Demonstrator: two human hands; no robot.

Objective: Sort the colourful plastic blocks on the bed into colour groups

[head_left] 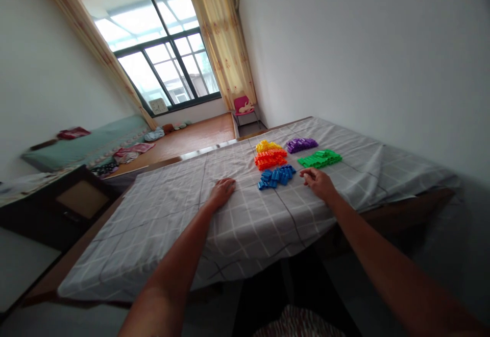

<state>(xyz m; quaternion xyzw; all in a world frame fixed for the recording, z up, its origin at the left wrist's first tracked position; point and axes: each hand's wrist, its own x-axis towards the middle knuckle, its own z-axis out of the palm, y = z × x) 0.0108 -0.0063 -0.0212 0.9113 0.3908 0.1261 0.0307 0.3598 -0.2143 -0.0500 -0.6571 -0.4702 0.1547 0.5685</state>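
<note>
My left hand [222, 192] rests on the grey checked cloth [164, 214], left of the blue pieces, with nothing visible in it. My right hand [317, 181] is just right of the blue pieces [276, 176], its fingers curled and thumb near the index finger; whether anything small is between them cannot be made out. Behind the blue pile lie orange pieces [270, 159], with yellow pieces [267, 146] beyond. Purple pieces [301, 145] sit farther back on the right. Green pieces [320, 159] lie in front of the purple ones, just beyond my right hand.
A white wall [363, 56] runs along the table's right side. At the left stands a dark cabinet [76, 204]. Beyond the table are a wooden platform [191, 135], a pink chair [242, 106] and a window [164, 56] with curtains.
</note>
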